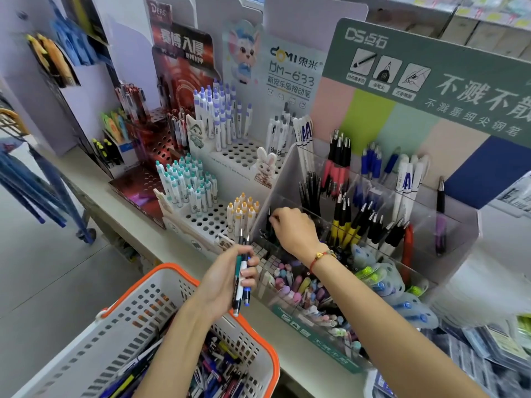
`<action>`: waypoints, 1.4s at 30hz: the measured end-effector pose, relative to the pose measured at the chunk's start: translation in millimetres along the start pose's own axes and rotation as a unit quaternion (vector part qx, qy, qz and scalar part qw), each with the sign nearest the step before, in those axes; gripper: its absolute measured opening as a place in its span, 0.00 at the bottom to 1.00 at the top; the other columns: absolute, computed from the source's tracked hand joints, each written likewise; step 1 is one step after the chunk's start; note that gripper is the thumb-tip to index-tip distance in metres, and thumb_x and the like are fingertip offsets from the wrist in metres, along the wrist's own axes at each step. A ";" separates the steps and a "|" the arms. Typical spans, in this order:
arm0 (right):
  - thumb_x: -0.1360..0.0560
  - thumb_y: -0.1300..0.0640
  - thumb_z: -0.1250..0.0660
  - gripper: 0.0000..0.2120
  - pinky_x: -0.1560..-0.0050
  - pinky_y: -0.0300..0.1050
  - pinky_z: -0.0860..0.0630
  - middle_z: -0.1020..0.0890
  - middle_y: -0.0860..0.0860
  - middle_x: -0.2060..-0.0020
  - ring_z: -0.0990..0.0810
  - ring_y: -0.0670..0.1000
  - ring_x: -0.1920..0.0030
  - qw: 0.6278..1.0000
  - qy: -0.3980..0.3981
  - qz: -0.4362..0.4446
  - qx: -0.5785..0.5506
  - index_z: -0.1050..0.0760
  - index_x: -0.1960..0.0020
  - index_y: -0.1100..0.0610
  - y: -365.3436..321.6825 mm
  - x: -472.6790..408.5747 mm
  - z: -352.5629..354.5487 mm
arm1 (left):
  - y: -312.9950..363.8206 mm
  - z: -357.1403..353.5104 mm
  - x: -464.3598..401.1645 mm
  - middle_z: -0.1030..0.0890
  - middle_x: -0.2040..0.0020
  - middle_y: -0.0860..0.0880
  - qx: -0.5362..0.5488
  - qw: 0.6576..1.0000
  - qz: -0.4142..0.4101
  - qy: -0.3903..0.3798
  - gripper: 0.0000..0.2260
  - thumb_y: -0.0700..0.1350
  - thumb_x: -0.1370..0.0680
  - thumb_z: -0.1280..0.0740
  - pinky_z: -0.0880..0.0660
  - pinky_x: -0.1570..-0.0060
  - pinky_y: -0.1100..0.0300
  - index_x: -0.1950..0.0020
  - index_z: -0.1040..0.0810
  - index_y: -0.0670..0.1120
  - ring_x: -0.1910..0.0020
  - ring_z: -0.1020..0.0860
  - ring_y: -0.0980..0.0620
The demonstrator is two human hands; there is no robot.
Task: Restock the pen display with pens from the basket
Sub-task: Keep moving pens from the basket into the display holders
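My left hand (230, 278) clamps spare pens (242, 278) above the basket (260, 354) as ready stock, while right hand (294, 229) fingers pinch a black pen (269, 222) into the display (280, 179) slot.

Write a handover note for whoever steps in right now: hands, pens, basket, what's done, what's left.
Left hand: grips a small bunch of pens above the basket.
Right hand: reaches into the clear display's left compartment, fingers curled at a black pen; grip unclear.
Done: several compartments already hold pens.
Left: place the held bunch, then the many pens still in the basket.
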State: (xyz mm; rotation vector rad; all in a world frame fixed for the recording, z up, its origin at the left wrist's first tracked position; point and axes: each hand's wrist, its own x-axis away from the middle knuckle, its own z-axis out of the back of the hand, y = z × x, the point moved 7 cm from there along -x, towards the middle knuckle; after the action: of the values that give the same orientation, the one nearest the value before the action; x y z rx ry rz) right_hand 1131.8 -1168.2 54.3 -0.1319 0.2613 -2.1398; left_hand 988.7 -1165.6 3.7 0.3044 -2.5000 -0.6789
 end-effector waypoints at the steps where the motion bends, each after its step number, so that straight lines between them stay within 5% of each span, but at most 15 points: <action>1: 0.18 0.55 0.42 0.12 0.57 0.50 0.28 0.19 0.58 0.50 0.20 0.63 0.48 1.000 0.006 0.003 0.013 0.24 0.42 0.59 -2.2 0.3 4.8 | -1.7 -0.6 1.2 0.33 0.67 0.51 -0.019 1.000 0.011 -0.006 0.07 0.44 0.24 0.37 0.38 0.78 0.69 0.55 0.34 0.44 0.74 0.37 0.59; 5: 0.20 0.46 0.38 0.14 0.60 0.47 0.28 0.21 0.51 0.50 0.20 0.55 0.53 0.994 0.104 0.025 -0.029 0.25 0.42 0.54 -13.3 20.6 34.3 | -4.5 0.6 1.9 0.31 0.67 0.51 -0.064 0.997 0.032 -0.016 0.05 0.43 0.23 0.36 0.36 0.78 0.68 0.52 0.29 0.41 0.75 0.35 0.58; 10: 0.21 0.43 0.37 0.17 0.62 0.36 0.32 0.24 0.44 0.65 0.28 0.41 0.63 0.972 -0.136 0.012 -0.191 0.16 0.47 0.54 -15.8 32.5 18.8 | -4.0 -12.4 4.9 0.28 0.65 0.51 -0.167 0.982 0.068 -0.061 0.05 0.44 0.21 0.37 0.35 0.76 0.69 0.53 0.30 0.43 0.74 0.33 0.59; 12: 0.21 0.46 0.35 0.14 0.59 0.38 0.30 0.19 0.55 0.62 0.25 0.47 0.63 0.958 -0.143 0.017 -0.249 0.16 0.51 0.54 -14.2 34.7 25.1 | -2.9 -17.0 4.7 0.27 0.64 0.51 -0.183 0.978 0.069 -0.075 0.05 0.44 0.22 0.35 0.36 0.76 0.69 0.53 0.29 0.43 0.73 0.32 0.59; 14: 0.21 0.48 0.35 0.12 0.58 0.40 0.31 0.17 0.59 0.58 0.22 0.56 0.61 0.943 -0.091 0.006 -0.321 0.17 0.54 0.53 -8.6 36.3 34.3 | -1.1 -19.6 4.3 0.27 0.64 0.51 -0.188 0.977 0.066 -0.080 0.05 0.44 0.23 0.34 0.35 0.76 0.69 0.52 0.26 0.43 0.73 0.32 0.59; 18: 0.20 0.53 0.37 0.10 0.71 0.35 0.34 0.25 0.44 0.74 0.31 0.42 0.74 0.884 0.183 -0.068 -0.424 0.18 0.53 0.55 25.6 42.7 72.8 | 1.3 -11.7 1.5 0.27 0.64 0.51 -0.185 0.978 0.066 -0.068 0.11 0.44 0.21 0.36 0.33 0.77 0.69 0.42 0.21 0.43 0.73 0.32 0.59; 20: 0.19 0.55 0.37 0.09 0.68 0.32 0.31 0.22 0.47 0.69 0.27 0.41 0.71 0.875 0.305 -0.035 -0.373 0.19 0.50 0.57 33.1 52.0 94.8 | 2.5 2.0 -3.3 0.28 0.66 0.52 -0.132 0.989 0.054 -0.029 0.12 0.44 0.20 0.39 0.35 0.79 0.70 0.40 0.23 0.41 0.75 0.32 0.60; 22: 0.19 0.57 0.36 0.08 0.60 0.34 0.25 0.18 0.49 0.61 0.22 0.43 0.63 0.904 0.341 0.026 -0.257 0.20 0.47 0.59 24.7 56.1 100.3 | 4.4 14.0 -8.5 0.30 0.69 0.51 -0.053 0.998 0.035 0.014 0.12 0.44 0.19 0.41 0.38 0.81 0.70 0.40 0.25 0.40 0.78 0.34 0.60; 27: 0.19 0.53 0.38 0.11 0.58 0.48 0.22 0.17 0.51 0.56 0.18 0.54 0.57 0.986 0.152 0.055 -0.049 0.19 0.50 0.57 9.7 27.9 44.0 | 10.0 8.6 -8.8 0.31 0.69 0.51 0.015 1.000 0.006 0.011 0.14 0.41 0.19 0.46 0.40 0.81 0.68 0.40 0.25 0.40 0.76 0.36 0.59; 33: 0.19 0.52 0.39 0.13 0.61 0.47 0.29 0.17 0.57 0.54 0.19 0.61 0.52 1.000 0.004 0.026 0.016 0.20 0.50 0.59 -2.2 4.4 6.0 | 15.0 -0.7 -2.1 0.17 0.54 0.48 -0.012 1.000 -0.008 -0.006 0.14 0.39 0.19 0.44 0.20 0.66 0.64 0.37 0.23 0.39 0.63 0.20 0.56; 38: 0.20 0.51 0.37 0.13 0.50 0.51 0.24 0.18 0.53 0.49 0.20 0.56 0.48 0.998 0.023 -0.015 -0.057 0.25 0.38 0.55 1.0 18.9 33.8 | 18.0 -4.2 -0.3 0.17 0.42 0.44 -0.063 0.998 -0.012 -0.012 0.14 0.38 0.19 0.42 0.18 0.52 0.59 0.35 0.24 0.38 0.51 0.17 0.52; 42: 0.20 0.44 0.38 0.17 0.53 0.44 0.22 0.14 0.49 0.59 0.17 0.46 0.56 0.967 -0.037 -0.063 -0.243 0.16 0.50 0.53 17.0 48.0 40.4 | 10.6 -31.3 -2.1 0.17 0.41 0.44 -0.147 0.987 -0.006 -0.057 0.14 0.36 0.19 0.40 0.20 0.46 0.58 0.36 0.23 0.40 0.48 0.17 0.52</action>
State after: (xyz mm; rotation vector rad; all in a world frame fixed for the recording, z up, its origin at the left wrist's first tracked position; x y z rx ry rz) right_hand 1127.1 -1222.9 89.2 -0.5218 0.7490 -2.1516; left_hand 1006.6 -1168.5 31.5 0.1754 -2.4597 -1.0819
